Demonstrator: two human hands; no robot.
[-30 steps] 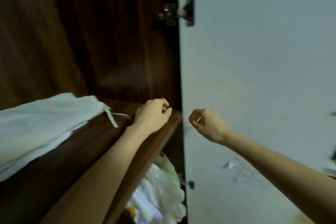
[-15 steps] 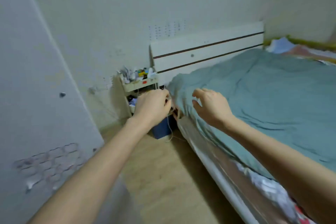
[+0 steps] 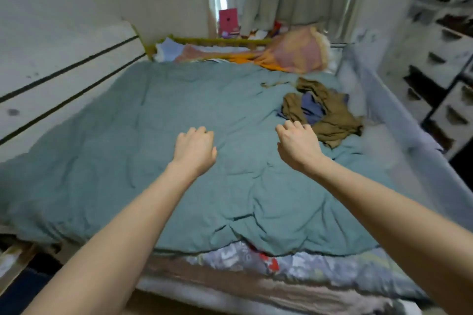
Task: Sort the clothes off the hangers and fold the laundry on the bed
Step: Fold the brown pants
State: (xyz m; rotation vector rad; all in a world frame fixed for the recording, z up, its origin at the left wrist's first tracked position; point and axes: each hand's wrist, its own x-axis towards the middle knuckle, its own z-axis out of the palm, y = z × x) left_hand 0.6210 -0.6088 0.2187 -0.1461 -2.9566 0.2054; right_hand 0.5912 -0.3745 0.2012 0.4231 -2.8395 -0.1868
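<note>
Two bare hands out over teal duvet (image 3: 158,140), both empty. Left hand (image 3: 195,147) mid-bed, fingers curled under loosely, grasping nothing, knuckles up; whether it touches the cover or hovers over it, cannot tell. Right hand (image 3: 298,144) further right, fingers likewise loosely bent, nothing in them, fingertips pointing at the laundry.

Task's thing: crumpled olive-brown garment (image 3: 332,115) with a blue garment (image 3: 311,108) bunched inside it, lying on the duvet ahead and to the right of the right hand, near the bed's right side. Pile's long axis runs roughly from far-left to near-right, slanting toward the bed rail (image 3: 384,100). Nearest edge just beside the right fingertips, not touching as far as visible. Left hand well apart from pile, right hand between them.

Judgement: right hand clearly nearer, so first grab likely falls to it, reaching forward-right; left follows to spread. No hangers visible. Folding not yet begun.
</note>
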